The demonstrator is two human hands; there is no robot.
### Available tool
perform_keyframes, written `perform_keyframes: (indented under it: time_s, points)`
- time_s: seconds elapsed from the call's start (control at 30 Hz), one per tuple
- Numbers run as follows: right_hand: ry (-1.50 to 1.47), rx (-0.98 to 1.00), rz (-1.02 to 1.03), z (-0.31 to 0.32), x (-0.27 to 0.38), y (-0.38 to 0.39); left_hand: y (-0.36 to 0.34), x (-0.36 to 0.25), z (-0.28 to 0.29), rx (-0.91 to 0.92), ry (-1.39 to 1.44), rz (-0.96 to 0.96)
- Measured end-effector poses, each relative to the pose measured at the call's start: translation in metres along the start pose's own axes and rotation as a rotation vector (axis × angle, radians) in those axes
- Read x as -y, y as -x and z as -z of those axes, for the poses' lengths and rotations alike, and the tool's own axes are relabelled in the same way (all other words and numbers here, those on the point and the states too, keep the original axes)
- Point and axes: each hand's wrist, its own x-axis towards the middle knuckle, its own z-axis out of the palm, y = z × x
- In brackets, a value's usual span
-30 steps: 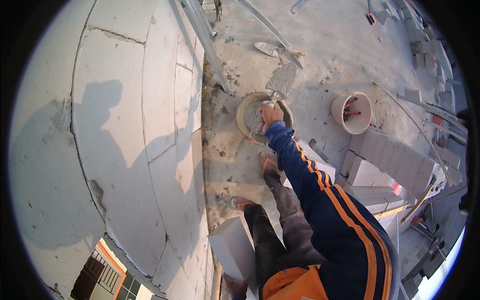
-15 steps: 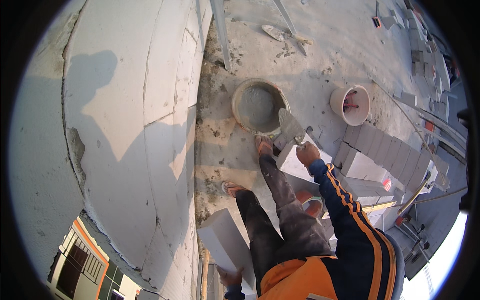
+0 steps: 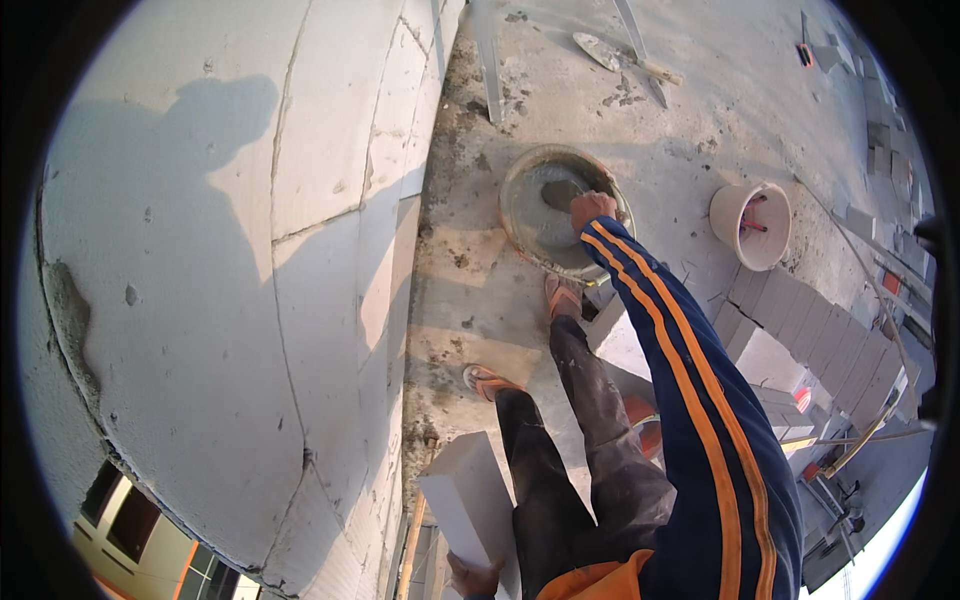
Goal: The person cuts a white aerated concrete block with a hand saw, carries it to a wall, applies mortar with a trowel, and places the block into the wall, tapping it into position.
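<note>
My right hand [image 3: 594,208] is closed round a trowel, its handle hidden in my fist. The grey blade of that trowel [image 3: 562,195] dips into wet mortar in a round basin [image 3: 512,222] ahead of my feet. Down at the lower edge, my left hand [image 3: 472,577] grips the side of a long pale concrete block [image 3: 470,500], which stands tilted beside my left leg. Part of the left hand is hidden by the block and the frame's edge.
A pale block wall [image 3: 330,280] runs along my left. Beyond the basin, a second trowel [image 3: 600,52] lies near metal legs [image 3: 488,70]. On the right stand a white bucket [image 3: 752,240] holding red-handled items, stacked blocks [image 3: 815,325] and a reddish bucket [image 3: 645,425].
My right hand has carried the trowel forward and left, from above a white block into the basin. The left hand still holds its block. The whole view has shifted slightly.
</note>
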Motion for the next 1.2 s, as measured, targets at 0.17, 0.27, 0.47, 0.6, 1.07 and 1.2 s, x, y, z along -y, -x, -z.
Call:
perform_keyframes:
  time_s: [0.17,0.27,0.47,0.6,1.07,1.2]
  points:
    - [0.032,0.081,0.503,0.018,-0.007,-0.016,0.005,0.0,-0.013,0.036,0.04,0.034]
    - [0.004,0.135,0.494,0.056,-0.039,-0.019,0.013,-0.005,-0.015,0.037,-0.013,0.03]
    - [-0.322,0.161,0.516,0.137,-0.115,0.016,0.028,-0.015,-0.007,0.093,0.128,0.027]
    - [-0.553,-0.014,0.689,0.201,-0.141,0.114,0.043,0.001,0.005,0.024,0.166,-0.067]
    - [-0.815,0.017,1.051,0.357,0.066,0.586,0.06,0.13,0.013,-0.017,0.173,-0.068]
    - [-0.702,-0.117,1.01,0.364,0.156,0.684,0.061,0.176,-0.005,-0.039,0.193,-0.031]
